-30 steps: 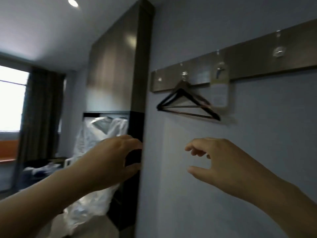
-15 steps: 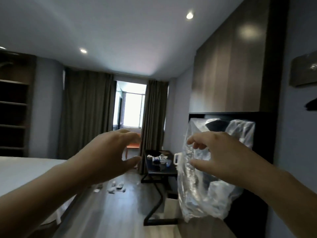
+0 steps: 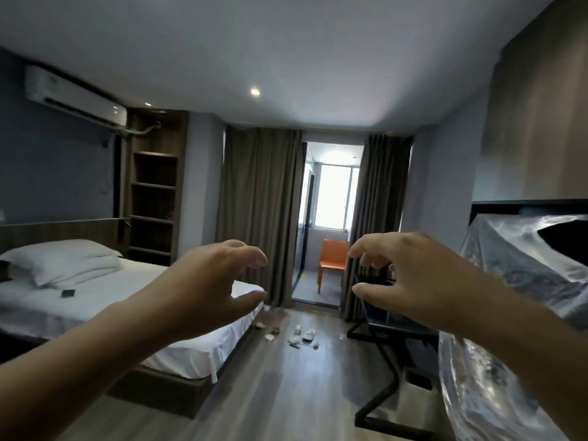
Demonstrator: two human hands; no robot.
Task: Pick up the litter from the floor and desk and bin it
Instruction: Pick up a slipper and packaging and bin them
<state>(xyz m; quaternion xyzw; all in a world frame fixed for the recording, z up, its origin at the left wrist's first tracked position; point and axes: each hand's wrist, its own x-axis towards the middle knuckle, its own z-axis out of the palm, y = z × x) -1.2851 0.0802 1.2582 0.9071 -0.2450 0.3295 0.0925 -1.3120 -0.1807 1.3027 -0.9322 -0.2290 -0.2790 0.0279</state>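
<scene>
Several small pale scraps of litter (image 3: 299, 335) lie scattered on the wooden floor between the bed and the desk, far ahead of me. My left hand (image 3: 206, 281) and my right hand (image 3: 401, 275) are both raised at chest height in mid-air, fingers loosely curved, holding nothing. A dark desk (image 3: 394, 323) with a black metal frame stands at the right; my right hand hides most of its top. No bin is visible.
A white bed (image 3: 105, 300) with pillows and a small dark object fills the left. Clear plastic sheeting (image 3: 515, 313) covers something at the right wall under a wooden cabinet. Curtains frame a doorway to a balcony with an orange chair (image 3: 332, 262).
My view has swung left from the wall with the hanger to the whole room. The bed and floor litter have come into sight. Both hands keep the same raised pose.
</scene>
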